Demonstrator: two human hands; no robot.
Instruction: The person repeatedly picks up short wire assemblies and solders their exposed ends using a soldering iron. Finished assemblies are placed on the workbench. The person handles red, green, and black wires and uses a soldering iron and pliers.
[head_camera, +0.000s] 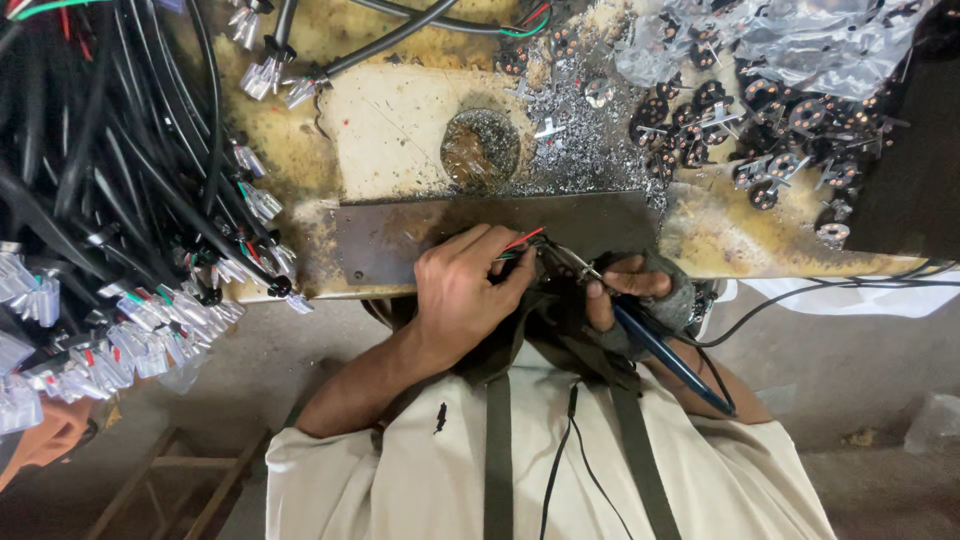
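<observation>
I am in the middle of soldering. My left hand (462, 295) is pinched shut on a thin bunch of wires (522, 243), red and green among them, with the ends poking out past my fingertips toward my right. My right hand (640, 295), in a fingerless glove, is closed around the soldering iron (660, 352) like a pen, its blue handle running back toward my chest and its metal tip (570, 262) brought up against the wire ends, right between my two hands. Whether the tip actually touches the bare strands I cannot quite tell; the spot is small and shadowed.

Both hands sit at the near edge of the counter (400, 120), over a dark metal plate (400, 245). Beyond my right hand lies a heap of small black round parts (720, 125), some under a clear plastic bag (800, 45). Beyond my left hand hangs a thick mass of black cables (100, 170) with clear-sleeved ends.

The next move, as I judge it, calls for a steady pinch and a light, exact touch of the tip.
</observation>
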